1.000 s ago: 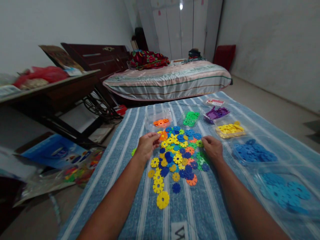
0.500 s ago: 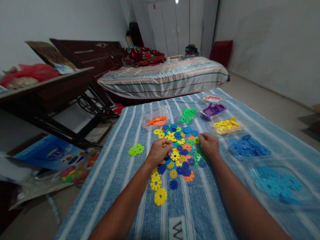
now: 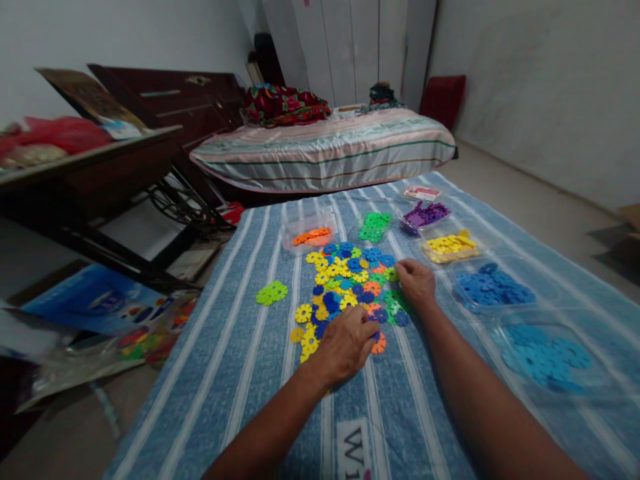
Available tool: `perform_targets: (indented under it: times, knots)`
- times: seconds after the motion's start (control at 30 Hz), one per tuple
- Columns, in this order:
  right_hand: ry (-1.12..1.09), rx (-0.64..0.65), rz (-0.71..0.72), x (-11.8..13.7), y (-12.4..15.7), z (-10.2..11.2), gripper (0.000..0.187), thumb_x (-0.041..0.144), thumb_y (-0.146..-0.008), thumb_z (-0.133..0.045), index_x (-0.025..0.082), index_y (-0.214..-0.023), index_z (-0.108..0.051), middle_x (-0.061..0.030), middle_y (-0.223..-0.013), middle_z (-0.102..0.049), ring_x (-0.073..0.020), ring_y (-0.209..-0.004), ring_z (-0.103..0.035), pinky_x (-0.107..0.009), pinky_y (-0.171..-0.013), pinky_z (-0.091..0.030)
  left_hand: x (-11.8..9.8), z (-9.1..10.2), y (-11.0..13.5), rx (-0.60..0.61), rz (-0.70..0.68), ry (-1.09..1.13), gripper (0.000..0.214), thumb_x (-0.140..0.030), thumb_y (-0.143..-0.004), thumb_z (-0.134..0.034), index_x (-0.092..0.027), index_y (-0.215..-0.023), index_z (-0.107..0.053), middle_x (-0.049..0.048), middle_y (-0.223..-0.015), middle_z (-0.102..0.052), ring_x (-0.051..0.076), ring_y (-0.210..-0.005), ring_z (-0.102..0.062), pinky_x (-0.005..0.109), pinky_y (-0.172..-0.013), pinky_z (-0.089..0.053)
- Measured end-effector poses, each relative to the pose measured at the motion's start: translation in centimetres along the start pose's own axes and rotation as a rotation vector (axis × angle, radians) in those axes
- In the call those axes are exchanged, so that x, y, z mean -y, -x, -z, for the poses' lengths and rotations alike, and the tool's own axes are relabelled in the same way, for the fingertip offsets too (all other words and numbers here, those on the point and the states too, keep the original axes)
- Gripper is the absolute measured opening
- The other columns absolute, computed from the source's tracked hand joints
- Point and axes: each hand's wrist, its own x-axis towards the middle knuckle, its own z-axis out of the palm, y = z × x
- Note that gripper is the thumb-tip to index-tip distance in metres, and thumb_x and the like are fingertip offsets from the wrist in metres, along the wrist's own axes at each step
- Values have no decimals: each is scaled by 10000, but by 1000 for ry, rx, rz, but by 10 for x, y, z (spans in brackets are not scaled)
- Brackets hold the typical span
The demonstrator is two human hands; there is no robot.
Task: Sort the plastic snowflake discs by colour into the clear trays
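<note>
A heap of flat, flower-shaped plastic discs in yellow, blue, green and orange lies on a blue striped cloth. My left hand rests palm down on the near edge of the heap, fingers curled over several discs; what it grips is hidden. My right hand sits at the heap's right side, fingers closed among green discs. A small cluster of lime-green discs lies apart to the left.
Clear trays hold sorted discs: orange, green, purple, yellow, dark blue, light blue. A mattress lies beyond the cloth. A dark table and toy packaging are at left.
My left hand has drawn back from the far left of the heap to its near edge. The right hand has barely moved. The camera has tilted slightly.
</note>
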Motion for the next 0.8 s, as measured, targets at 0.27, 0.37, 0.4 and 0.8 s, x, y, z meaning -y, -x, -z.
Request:
perform_targets:
  times: [0.27,0.37,0.4,0.8]
  knots:
    - [-8,3,5,-1,-2,0,355,466,-780,-478,214,-721,-720,-16,-663,-669,-182,-660,-584,-282,-638,-399,11,-4,7,-49,78,-89,134,-218,-910,-533,-182,-967,-648,84,-1060,-594,224,-983,-535,360,-889,-454]
    - [-2,-1,3,-1,-1,0,353,464,-777,-480,213,-721,-721,-18,-661,-665,-181,-655,-580,-283,-635,-399,16,0,13,-48,152,-117,116,-196,-891,-539,-167,-922,-647,94,-1039,-599,237,-970,-535,384,-895,-450]
    - [-3,0,2,-1,-1,0,352,463,-778,-480,213,-724,-722,-17,-661,-664,-182,-658,-582,-284,-637,-400,16,1,14,-57,173,-128,111,-190,-884,-543,-165,-915,-647,98,-1044,-598,243,-976,-534,393,-901,-447]
    - [-11,8,-1,-3,-2,-2,359,474,-778,-485,212,-743,-728,-17,-685,-675,-185,-679,-593,-284,-656,-409,-22,-4,2,54,250,-98,158,-329,-906,-589,-180,-904,-641,88,-983,-609,254,-991,-562,379,-859,-459]
